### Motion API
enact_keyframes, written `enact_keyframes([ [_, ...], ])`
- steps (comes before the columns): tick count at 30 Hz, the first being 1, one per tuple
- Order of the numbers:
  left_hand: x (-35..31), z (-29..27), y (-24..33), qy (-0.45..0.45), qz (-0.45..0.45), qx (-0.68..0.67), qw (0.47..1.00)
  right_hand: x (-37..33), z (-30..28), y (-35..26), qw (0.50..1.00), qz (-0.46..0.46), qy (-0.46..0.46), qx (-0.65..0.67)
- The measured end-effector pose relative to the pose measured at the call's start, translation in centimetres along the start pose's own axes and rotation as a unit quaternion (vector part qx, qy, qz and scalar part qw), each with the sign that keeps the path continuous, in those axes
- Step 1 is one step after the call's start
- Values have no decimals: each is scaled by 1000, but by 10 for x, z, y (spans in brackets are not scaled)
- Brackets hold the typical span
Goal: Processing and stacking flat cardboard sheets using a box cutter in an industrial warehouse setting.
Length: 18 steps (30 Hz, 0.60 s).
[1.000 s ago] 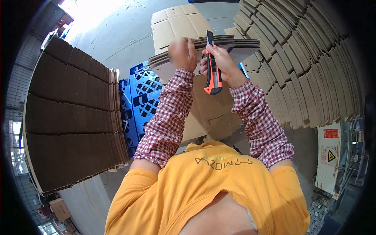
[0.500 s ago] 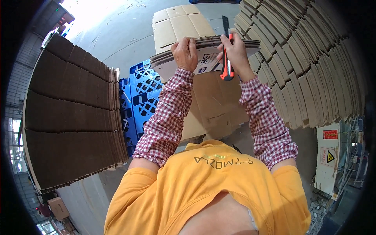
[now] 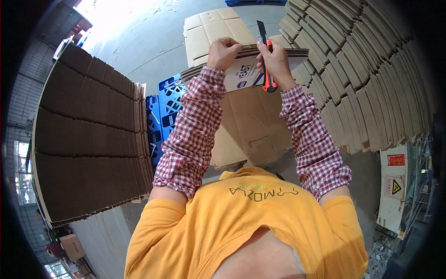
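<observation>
A bundle of flattened cardboard boxes (image 3: 246,76), white and printed on the face toward me, stands on edge in front of me. My left hand (image 3: 223,55) is closed at its upper edge, thumb and fingers pinching the layers there. In my right hand (image 3: 278,63) is a red and black utility knife (image 3: 268,83), its dark blade extended and pointing up and away. The same hand rests against the right part of the bundle. Below lies a brown cardboard sheet (image 3: 246,116), and beyond the bundle is a pale flattened box (image 3: 216,30).
A tall stack of dark brown cardboard (image 3: 88,135) rises on the left beside a blue plastic pallet (image 3: 169,102). Stacked flattened boxes (image 3: 367,88) fill the right side. A pale cabinet (image 3: 392,190) with a warning sign stands at the lower right.
My left hand has shifted from gripping over the bundle's face to pinching its upper edge. The knife in my right hand has moved slightly left with its blade tilted more leftward.
</observation>
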State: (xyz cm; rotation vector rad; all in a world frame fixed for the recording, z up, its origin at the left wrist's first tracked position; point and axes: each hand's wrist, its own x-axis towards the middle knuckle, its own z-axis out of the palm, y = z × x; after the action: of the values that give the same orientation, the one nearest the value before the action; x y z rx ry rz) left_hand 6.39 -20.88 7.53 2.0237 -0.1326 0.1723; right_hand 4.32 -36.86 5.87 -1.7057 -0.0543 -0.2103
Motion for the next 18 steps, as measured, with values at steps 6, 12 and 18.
enact_keyframes([
  [6, 15, -1, -12, -59, -66, -77, 993, -2, 0, -5, 999, 28, 8, 17],
  [12, 22, -6, -12, -106, -56, -88, 989, -1, -1, 0, 1000, 10, 7, 4],
  [18, 33, -12, -13, -182, -69, -52, 980, -5, -3, 5, 999, -34, 14, -36],
])
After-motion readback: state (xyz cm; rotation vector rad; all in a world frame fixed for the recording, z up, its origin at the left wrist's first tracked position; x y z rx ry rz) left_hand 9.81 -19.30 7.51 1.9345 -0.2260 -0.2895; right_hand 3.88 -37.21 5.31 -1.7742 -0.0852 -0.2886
